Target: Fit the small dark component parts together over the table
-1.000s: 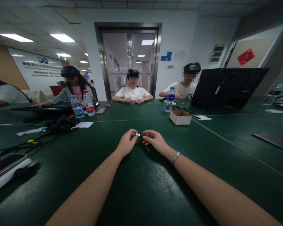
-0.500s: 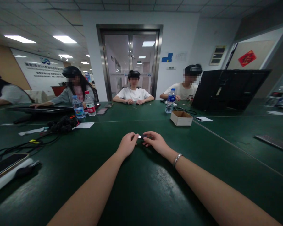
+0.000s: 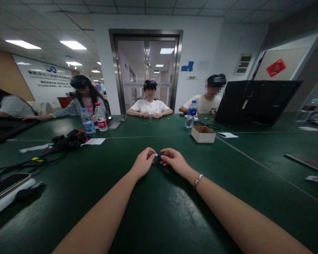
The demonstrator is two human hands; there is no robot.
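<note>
Both hands hold a small dark stick-shaped object (image 3: 159,155) with a shiny silver end, just above or on the green table; its exact kind is too small to make out. My left hand (image 3: 143,164) pinches the silver end between thumb and fingers. At the dark end, the thumb and fingers of my right hand (image 3: 176,161) close around it. Fingers cover much of the object. A silver bracelet (image 3: 198,181) circles my right wrist.
Beyond my hands stand a small open box (image 3: 203,135) and a blue-labelled water bottle (image 3: 191,114). Two more bottles (image 3: 88,121), black cables (image 3: 70,140) and a phone (image 3: 9,187) are to the left. A monitor (image 3: 257,102) and keyboard (image 3: 307,163) lie rightward. Several people sit around.
My hands and the small object stay almost in place. At the far left, a person's arm and the dark flat panel have shifted left. A small white item now shows at the right edge.
</note>
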